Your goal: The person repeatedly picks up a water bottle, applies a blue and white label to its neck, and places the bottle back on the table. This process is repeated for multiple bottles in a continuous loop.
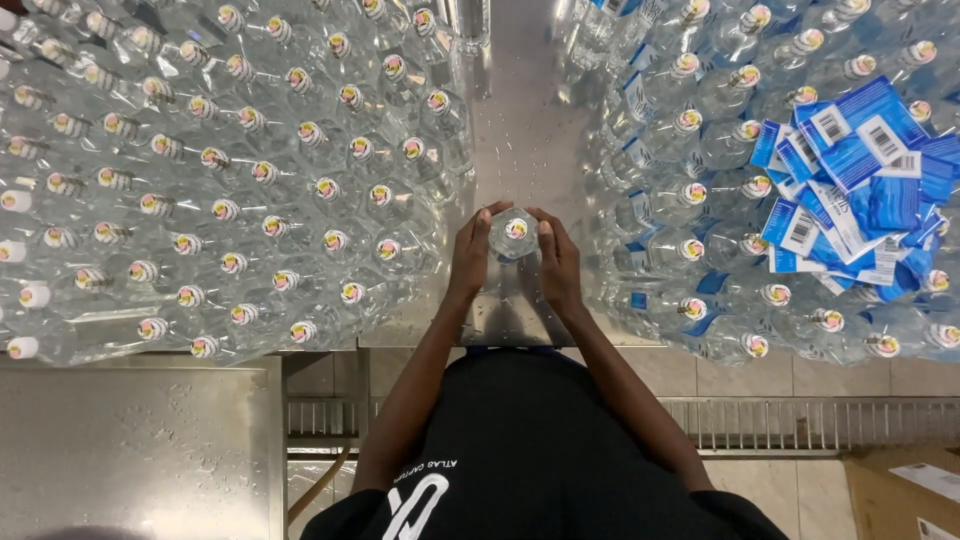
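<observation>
A clear plastic bottle [514, 235] with a capped top stands upright on a steel table [520, 130], between two big groups of bottles. My left hand [470, 255] wraps its left side and my right hand [558, 262] wraps its right side, so both hands grip the same bottle. Its lower body is hidden behind my fingers.
Unlabelled clear bottles [230, 170] crowd the left of the table. Bottles with blue labels [700, 190] fill the right, with a loose pile of blue labels [855, 180] on top. A steel surface [130, 450] lies lower left, a floor grate [780, 425] and a cardboard box [905, 495] lower right.
</observation>
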